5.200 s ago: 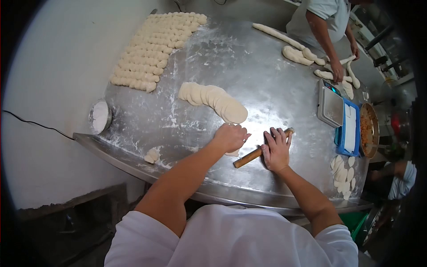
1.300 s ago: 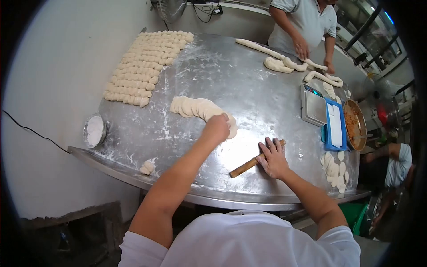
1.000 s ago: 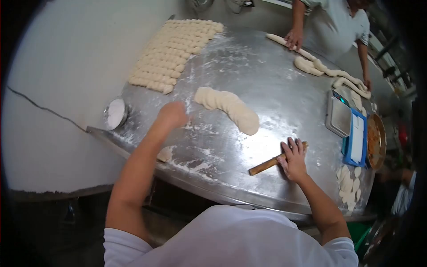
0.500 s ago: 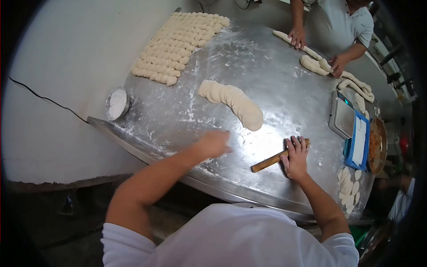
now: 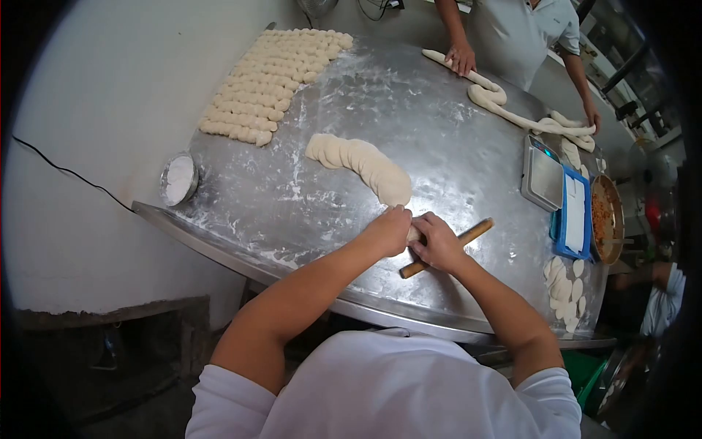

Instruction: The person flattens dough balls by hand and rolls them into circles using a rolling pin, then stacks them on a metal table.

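Both hands are together near the front of the steel table, around a small piece of dough [image 5: 414,235]. My left hand [image 5: 393,230] has its fingers closed on the dough's left side. My right hand [image 5: 437,242] grips it from the right with bent fingers. A wooden rolling pin [image 5: 477,230] lies slantwise on the table, partly hidden under my right hand and wrist. Just beyond my hands, a curved row of overlapping flattened dough rounds [image 5: 363,162] ends close to my left hand.
Rows of dough balls [image 5: 256,84] lie at the back left, a flour bowl [image 5: 179,180] at the left edge. Right: scale [image 5: 543,175], blue tray [image 5: 574,212], filling pan [image 5: 607,219], flat dough pieces [image 5: 563,293]. Across the table a co-worker [image 5: 504,36] stretches a dough rope [image 5: 512,117].
My left hand has moved right and forward to the dough. My right hand has left the rolling pin and joined it. The co-worker's hands have moved apart along the rope.
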Motion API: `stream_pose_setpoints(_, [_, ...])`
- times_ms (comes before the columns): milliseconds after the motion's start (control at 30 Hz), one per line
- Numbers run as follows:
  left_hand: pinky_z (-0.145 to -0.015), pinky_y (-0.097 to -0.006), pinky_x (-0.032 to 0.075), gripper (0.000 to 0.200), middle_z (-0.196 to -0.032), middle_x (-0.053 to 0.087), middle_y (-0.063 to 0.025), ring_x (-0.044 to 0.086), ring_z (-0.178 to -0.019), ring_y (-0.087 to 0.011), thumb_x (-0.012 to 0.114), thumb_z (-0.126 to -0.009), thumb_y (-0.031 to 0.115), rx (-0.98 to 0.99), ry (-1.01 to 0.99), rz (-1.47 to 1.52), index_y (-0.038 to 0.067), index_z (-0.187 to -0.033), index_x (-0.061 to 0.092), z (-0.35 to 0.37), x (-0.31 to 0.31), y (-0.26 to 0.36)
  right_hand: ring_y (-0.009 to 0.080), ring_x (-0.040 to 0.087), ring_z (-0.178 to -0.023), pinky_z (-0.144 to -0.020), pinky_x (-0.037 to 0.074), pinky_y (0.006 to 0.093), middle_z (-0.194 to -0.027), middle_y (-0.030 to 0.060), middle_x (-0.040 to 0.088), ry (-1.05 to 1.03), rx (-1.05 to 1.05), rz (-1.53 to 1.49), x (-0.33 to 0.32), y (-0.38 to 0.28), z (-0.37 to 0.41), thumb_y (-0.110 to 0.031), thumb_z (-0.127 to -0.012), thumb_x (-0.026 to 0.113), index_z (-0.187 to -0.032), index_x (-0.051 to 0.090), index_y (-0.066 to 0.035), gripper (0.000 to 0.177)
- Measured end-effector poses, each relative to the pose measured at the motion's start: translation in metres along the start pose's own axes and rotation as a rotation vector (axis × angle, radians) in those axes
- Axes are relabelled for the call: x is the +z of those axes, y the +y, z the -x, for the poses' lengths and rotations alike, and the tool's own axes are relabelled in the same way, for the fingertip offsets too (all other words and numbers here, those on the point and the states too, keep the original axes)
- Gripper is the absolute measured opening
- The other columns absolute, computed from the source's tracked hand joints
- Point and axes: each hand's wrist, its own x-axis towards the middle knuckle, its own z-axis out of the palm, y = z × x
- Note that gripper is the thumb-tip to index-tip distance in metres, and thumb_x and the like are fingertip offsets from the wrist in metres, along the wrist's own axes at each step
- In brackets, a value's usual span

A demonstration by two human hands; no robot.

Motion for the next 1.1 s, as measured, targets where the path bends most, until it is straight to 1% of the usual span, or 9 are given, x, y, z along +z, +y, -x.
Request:
stream_pose_setpoints(67, [-0.103, -0.0508, 0.055, 0.032, -0.124, 0.067, -0.0247, 0.066, -0.120, -0.0424, 0.078, -0.086, 0.005, -0.029, -0.034, -0.031, -0.002, -0.116, 0.068, 0.001, -0.007, -0.003, 0.0376, 0.068, -0.098, -0.089, 0.058, 0.0468, -0.108, 0.0159, 0.068, 0.046, -0.105, 0.032, 0.004, 0.001, -0.004, -0.012, -0.086, 0.078, -0.116, 0.075, -0.004, 0.031])
stream_pose_setpoints(367, [-0.094, -0.0529, 0.057, 0.016, -0.113, 0.071, -0.0252, 0.071, -0.108, -0.0421, 0.074, -0.091, 0.011, -0.209, -0.215, -0.345, -0.001, -0.102, 0.072, 0.064, -0.075, -0.069, 0.0382, 0.066, -0.110, -0.098, 0.055, 0.0475, -0.121, 0.0181, 0.068, 0.033, -0.032, -0.001, -0.022, -0.006, 0.014, -0.018, -0.089, 0.078, -0.133, 0.070, -0.005, 0.047])
stream_pose_setpoints(467, [-0.095, -0.0540, 0.056, 0.027, -0.109, 0.074, -0.0276, 0.072, -0.106, -0.0441, 0.072, -0.098, 0.023, 0.016, 0.063, -0.194, -0.003, -0.107, 0.071, 0.047, -0.059, -0.033, 0.0416, 0.060, -0.127, -0.113, 0.047, 0.0537, -0.135, 0.0214, 0.065, 0.021, 0.130, 0.110, -0.043, 0.014, 0.044, -0.024, -0.093, 0.078, -0.142, 0.065, -0.004, 0.055])
stream_pose_setpoints(567, [-0.090, -0.0549, 0.055, 0.042, -0.103, 0.074, -0.0267, 0.071, -0.100, -0.0465, 0.062, -0.107, 0.037, -0.034, 0.004, 0.025, -0.003, -0.107, 0.070, -0.007, -0.024, 0.017, 0.0463, 0.049, -0.142, -0.124, 0.033, 0.0629, -0.148, 0.0241, 0.059, -0.028, 0.082, 0.430, -0.042, 0.031, 0.079, -0.032, -0.095, 0.077, -0.144, 0.064, -0.003, 0.059])
stream_pose_setpoints(600, [-0.087, -0.0550, 0.057, 0.043, -0.102, 0.074, -0.0261, 0.073, -0.097, -0.0458, 0.058, -0.109, 0.039, 0.008, 0.035, 0.018, -0.002, -0.105, 0.070, -0.024, -0.006, 0.026, 0.0496, 0.035, -0.154, -0.128, 0.021, 0.0698, -0.163, 0.0256, 0.046, -0.128, 0.181, 0.406, -0.037, 0.036, 0.087, -0.040, -0.100, 0.070, -0.153, 0.057, -0.005, 0.064])
stream_pose_setpoints(733, [-0.082, -0.0521, 0.061, 0.039, -0.102, 0.078, -0.0188, 0.077, -0.093, -0.0373, 0.053, -0.112, 0.038, 0.083, 0.140, -0.108, 0.004, -0.105, 0.073, -0.072, 0.036, 0.029, 0.0508, 0.022, -0.161, -0.128, 0.017, 0.0719, -0.172, 0.0241, 0.033, -0.114, 0.304, 0.381, -0.025, 0.029, 0.098, -0.046, -0.107, 0.059, -0.164, 0.045, -0.009, 0.069])
stream_pose_setpoints(867, [-0.078, -0.0505, 0.060, 0.043, -0.095, 0.077, -0.0187, 0.076, -0.090, -0.0374, 0.051, -0.112, 0.042, 0.239, 0.175, -0.173, 0.006, -0.101, 0.073, -0.097, 0.041, 0.014, 0.0504, 0.021, -0.161, -0.128, 0.014, 0.0736, -0.172, 0.0215, 0.034, -0.066, 0.308, 0.384, -0.023, 0.035, 0.098, -0.048, -0.108, 0.056, -0.162, 0.047, -0.011, 0.067])
stream_pose_setpoints(967, [-0.079, -0.0519, 0.059, 0.045, -0.095, 0.077, -0.0189, 0.075, -0.093, -0.0378, 0.050, -0.112, 0.043, 0.257, 0.144, -0.187, 0.005, -0.103, 0.072, -0.096, 0.031, 0.018, 0.0501, 0.021, -0.162, -0.128, 0.013, 0.0746, -0.172, 0.0209, 0.035, -0.028, 0.325, 0.416, -0.021, 0.042, 0.091, -0.049, -0.108, 0.055, -0.162, 0.048, -0.012, 0.066])
stream_pose_setpoints(1100, [-0.090, -0.0504, 0.057, 0.032, -0.115, 0.070, -0.0220, 0.071, -0.104, -0.0402, 0.069, -0.102, 0.031, 0.199, 0.089, -0.008, 0.000, -0.112, 0.067, -0.077, 0.025, 0.002, 0.0509, 0.019, -0.162, -0.127, 0.012, 0.0761, -0.172, 0.0198, 0.035, -0.010, 0.330, 0.403, -0.022, 0.046, 0.098, -0.051, -0.108, 0.055, -0.160, 0.051, -0.013, 0.065])
